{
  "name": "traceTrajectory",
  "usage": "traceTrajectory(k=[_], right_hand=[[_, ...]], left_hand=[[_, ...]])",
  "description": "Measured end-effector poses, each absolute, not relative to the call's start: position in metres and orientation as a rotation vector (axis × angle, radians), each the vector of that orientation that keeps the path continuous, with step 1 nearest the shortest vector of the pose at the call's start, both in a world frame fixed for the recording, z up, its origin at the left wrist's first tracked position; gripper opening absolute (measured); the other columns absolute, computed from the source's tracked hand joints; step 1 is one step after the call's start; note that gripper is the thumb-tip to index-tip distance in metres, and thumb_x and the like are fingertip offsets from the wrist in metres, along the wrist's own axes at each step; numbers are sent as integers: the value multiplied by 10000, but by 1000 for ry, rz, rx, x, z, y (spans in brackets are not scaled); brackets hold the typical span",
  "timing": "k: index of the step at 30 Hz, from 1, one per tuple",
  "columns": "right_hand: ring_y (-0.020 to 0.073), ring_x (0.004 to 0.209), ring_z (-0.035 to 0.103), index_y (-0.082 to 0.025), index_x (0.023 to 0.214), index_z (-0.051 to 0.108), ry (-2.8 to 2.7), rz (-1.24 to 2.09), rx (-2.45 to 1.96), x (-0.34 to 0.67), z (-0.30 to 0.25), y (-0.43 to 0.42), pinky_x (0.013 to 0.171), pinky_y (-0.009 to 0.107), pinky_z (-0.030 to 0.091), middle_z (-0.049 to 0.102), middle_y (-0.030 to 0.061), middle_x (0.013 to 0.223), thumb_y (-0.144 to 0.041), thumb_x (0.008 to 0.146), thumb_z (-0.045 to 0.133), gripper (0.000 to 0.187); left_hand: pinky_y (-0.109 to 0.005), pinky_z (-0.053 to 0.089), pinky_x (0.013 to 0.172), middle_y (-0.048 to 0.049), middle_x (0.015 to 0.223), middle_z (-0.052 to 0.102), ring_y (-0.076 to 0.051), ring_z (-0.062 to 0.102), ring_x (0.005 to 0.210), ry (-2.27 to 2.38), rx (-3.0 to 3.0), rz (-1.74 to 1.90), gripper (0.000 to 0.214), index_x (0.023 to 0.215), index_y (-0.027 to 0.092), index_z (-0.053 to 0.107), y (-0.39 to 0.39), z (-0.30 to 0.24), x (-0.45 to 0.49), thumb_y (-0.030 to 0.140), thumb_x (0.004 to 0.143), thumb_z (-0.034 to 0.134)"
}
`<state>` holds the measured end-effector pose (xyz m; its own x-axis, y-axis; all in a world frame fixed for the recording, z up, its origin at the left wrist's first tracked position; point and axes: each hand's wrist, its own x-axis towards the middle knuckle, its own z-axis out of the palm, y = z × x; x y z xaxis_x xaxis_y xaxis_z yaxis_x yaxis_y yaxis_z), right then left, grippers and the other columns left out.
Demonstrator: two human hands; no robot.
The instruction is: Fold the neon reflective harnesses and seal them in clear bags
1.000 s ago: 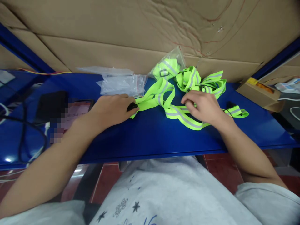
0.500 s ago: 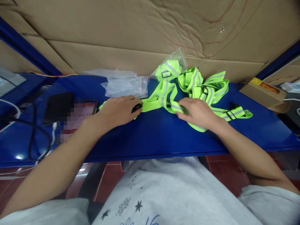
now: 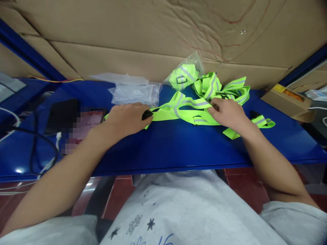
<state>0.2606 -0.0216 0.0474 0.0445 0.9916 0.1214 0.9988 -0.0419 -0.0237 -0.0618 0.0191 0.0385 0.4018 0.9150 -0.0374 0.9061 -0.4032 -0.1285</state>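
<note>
A neon-yellow reflective strap (image 3: 184, 110) with grey stripes lies stretched across the blue table (image 3: 166, 146). My left hand (image 3: 127, 117) is closed on its left end, pinching a black buckle (image 3: 146, 114). My right hand (image 3: 227, 112) is closed on the strap's right part, fingers curled round the band. More of the same strap lies bunched in a pile (image 3: 219, 90) just behind my right hand, and one end with a black buckle (image 3: 263, 121) trails out to the right.
A clear bag holding a folded yellow strap (image 3: 185, 73) and a stack of empty clear bags (image 3: 133, 92) lie at the back by the cardboard wall. A phone (image 3: 84, 126), a black pouch (image 3: 61, 115) and cables sit at the left. A cardboard box (image 3: 286, 98) stands at the right.
My right hand has moved right and back, pulling the strap out straighter between both hands. My left hand has stayed on the buckle end.
</note>
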Motion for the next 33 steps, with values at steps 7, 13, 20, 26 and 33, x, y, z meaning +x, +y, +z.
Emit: traceTrajectory(k=[7, 13, 20, 26, 33], right_hand=[[338, 1204, 650, -188, 1461, 510, -2289, -44, -1684, 264, 37, -20, 843, 414, 498, 653, 136, 1392, -174, 883, 467, 579], [320, 1218, 647, -199, 1357, 613, -2452, -67, -1286, 264, 32, -18, 1037, 480, 470, 696, 104, 1312, -112, 874, 477, 509], [322, 984, 686, -159, 1306, 630, -2325, -15, -1482, 272, 43, -16, 866, 447, 518, 721, 129, 1089, -296, 896, 604, 433], [232, 956, 695, -228, 1347, 615, -2207, 392, -1324, 280, 65, -26, 820, 344, 538, 727, 63, 1100, -485, 943, 645, 480], [200, 741, 672, -203, 1095, 740, -2282, 173, -1493, 295, 71, -23, 725, 334, 478, 761, 53, 915, -435, 1019, 498, 344]], left_hand=[[-430, 532, 790, -112, 1206, 742, -394, 720, 1060, -1676, -2521, 125, 490, 1227, 247, 675, 20, 35, -62, 530, 979, 362], [-448, 544, 798, -123, 1207, 745, -407, 720, 1066, -1706, -2504, 149, 511, 1246, 248, 674, 19, 37, -61, 548, 976, 360], [-485, 564, 784, -148, 1137, 759, -436, 726, 1035, -1745, -2450, 177, 519, 1180, 229, 703, 17, 40, -62, 566, 965, 372], [-523, 570, 800, -165, 1144, 755, -449, 719, 1040, -1753, -2471, 183, 544, 1206, 217, 702, 17, 41, -62, 571, 962, 369], [-585, 563, 831, -179, 1182, 736, -478, 698, 1073, -1764, -2505, 168, 589, 1254, 204, 692, 17, 40, -62, 583, 962, 349]])
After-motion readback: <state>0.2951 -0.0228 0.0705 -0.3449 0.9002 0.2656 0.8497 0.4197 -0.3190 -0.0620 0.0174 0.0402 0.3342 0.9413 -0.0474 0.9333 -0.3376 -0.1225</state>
